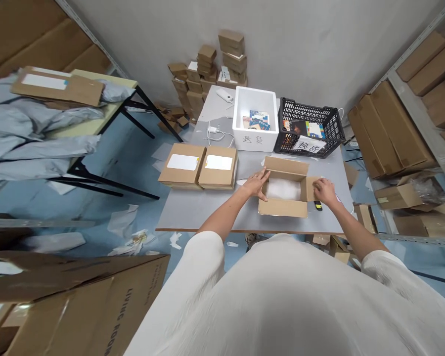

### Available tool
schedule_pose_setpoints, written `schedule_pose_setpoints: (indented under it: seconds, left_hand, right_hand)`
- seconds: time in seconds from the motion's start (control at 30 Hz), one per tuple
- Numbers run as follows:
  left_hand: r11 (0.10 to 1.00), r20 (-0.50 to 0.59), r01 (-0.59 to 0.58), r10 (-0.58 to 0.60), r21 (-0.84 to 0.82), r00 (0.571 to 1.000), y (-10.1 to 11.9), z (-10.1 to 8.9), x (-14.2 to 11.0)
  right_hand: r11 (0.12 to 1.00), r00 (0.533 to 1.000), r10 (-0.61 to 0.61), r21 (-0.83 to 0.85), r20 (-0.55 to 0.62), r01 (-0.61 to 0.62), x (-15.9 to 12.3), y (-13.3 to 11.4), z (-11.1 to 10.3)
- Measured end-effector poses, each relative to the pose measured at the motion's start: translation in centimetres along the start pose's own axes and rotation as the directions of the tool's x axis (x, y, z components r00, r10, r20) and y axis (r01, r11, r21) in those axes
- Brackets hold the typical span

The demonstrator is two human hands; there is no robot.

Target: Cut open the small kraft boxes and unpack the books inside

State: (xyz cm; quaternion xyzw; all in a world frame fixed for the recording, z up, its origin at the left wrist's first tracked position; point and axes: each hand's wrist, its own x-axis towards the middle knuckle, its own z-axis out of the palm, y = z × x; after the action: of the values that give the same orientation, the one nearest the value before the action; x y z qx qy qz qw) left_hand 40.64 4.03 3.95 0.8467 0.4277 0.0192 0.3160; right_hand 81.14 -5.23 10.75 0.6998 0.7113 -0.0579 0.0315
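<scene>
An opened cardboard box (283, 207) lies on the grey table before me with its flaps folded out. Inside it is something whitish and flat (284, 189), perhaps wrapping; I cannot make out what it is. My left hand (256, 184) rests on the box's left end, thumb and fingers spread apart. At the opposite end, the fingers of my right hand (324, 190) are curled closed on the right flap (310, 188). A black and yellow box cutter (318, 205) lies on the table just below my right hand.
Two stacks of flat cartons, a left stack (181, 165) and a right stack (217, 168), bear white labels. Behind stand a white foam bin (254, 141) and a black crate (309, 136). Boxes (233, 59) are piled by the wall. Shelving (422, 104) flanks the right side.
</scene>
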Motion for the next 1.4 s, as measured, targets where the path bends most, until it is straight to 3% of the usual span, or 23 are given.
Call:
schedule_pose_setpoints:
  seconds: [0.13,0.23,0.3,0.37,0.43,0.53,0.67,0.8,0.97,1.27,1.4]
  left_hand:
    - [0.999,0.019,-0.039,0.039,-0.027,0.999,-0.6,0.6,0.0]
    - [0.999,0.027,-0.022,0.023,-0.031,0.999,-0.7,0.8,-0.1]
    - [0.999,0.022,-0.025,0.026,-0.028,0.999,-0.6,0.8,-0.2]
    - [0.999,0.011,-0.042,0.042,-0.027,0.999,-0.5,0.9,-0.4]
    - [0.998,0.003,-0.055,0.055,-0.031,0.998,-0.4,1.0,-0.5]
    - [0.999,0.007,-0.043,0.044,-0.027,0.999,-0.3,1.3,-0.8]
    - [0.999,-0.011,-0.024,0.024,-0.021,1.000,-0.2,1.6,-1.1]
    - [1.000,0.010,-0.025,0.026,-0.009,1.000,-0.2,1.9,-1.4]
    - [1.000,0.009,-0.022,0.022,-0.012,1.000,-0.4,2.2,-1.5]
    - [1.000,0.010,-0.004,0.004,-0.004,1.000,0.2,1.7,-2.0]
    - [1.000,0.029,0.009,-0.009,0.002,1.000,0.3,1.5,-2.0]
  right_hand:
    - [0.976,0.976,-0.215,-0.025,-0.027,0.215,2.1,-4.2,-2.1]
    - [0.902,0.896,-0.426,-0.018,0.127,0.432,4.6,-8.9,-1.9]
    - [0.843,0.815,-0.513,-0.022,0.271,0.538,6.1,-11.9,-0.7]
    - [0.808,0.745,-0.520,-0.041,0.418,0.587,7.4,-14.4,1.1]
    - [0.792,0.709,-0.477,-0.095,0.519,0.603,8.3,-16.3,3.2]
    - [0.776,0.681,-0.452,-0.122,0.576,0.619,9.0,-18.1,6.4]
    - [0.773,0.655,-0.468,-0.085,0.594,0.629,9.8,-19.2,9.9]
    - [0.710,0.621,-0.581,-0.045,0.525,0.703,10.6,-18.9,11.9]
    - [0.649,0.578,-0.638,-0.049,0.510,0.760,11.1,-18.1,12.8]
    - [0.654,0.591,-0.641,-0.055,0.489,0.755,11.8,-19.1,14.1]
    - [0.588,0.564,-0.662,-0.124,0.494,0.799,12.1,-18.7,14.4]
